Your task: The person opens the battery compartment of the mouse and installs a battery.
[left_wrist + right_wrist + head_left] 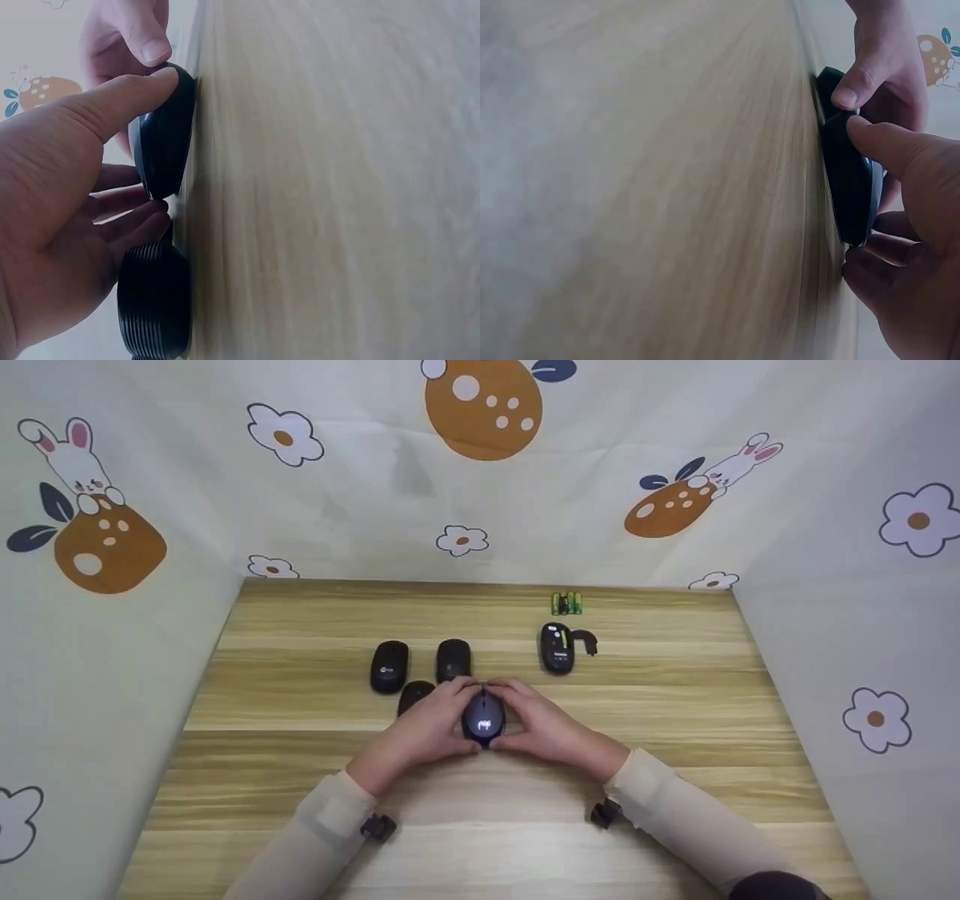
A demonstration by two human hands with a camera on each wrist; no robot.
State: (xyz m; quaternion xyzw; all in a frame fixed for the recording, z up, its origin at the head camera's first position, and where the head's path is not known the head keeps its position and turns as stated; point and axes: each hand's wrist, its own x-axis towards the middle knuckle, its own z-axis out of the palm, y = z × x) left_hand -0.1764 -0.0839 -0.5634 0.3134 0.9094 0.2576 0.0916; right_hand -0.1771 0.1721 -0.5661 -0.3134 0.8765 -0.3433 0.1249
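Observation:
A dark computer mouse (484,712) with a small lit or white mark on its back lies on the wooden table between both hands. From its left side my left hand (429,724) holds it, thumb at the rear end and fingers toward the front. My right hand (551,727) grips the opposite side in the same way. Both thumbs meet close together at the mouse's rear (174,82). Beside and partly behind the left hand sits another black mouse (415,694); two more, a black mouse (389,667) and a black mouse (454,658), stand farther back.
To the back right, an upturned mouse (556,652) shows its underside, with a detached black cover (587,640) beside it. Several green batteries (566,604) lie in a row behind it. Patterned cloth (360,510) walls the wooden table (300,615) at the back and sides.

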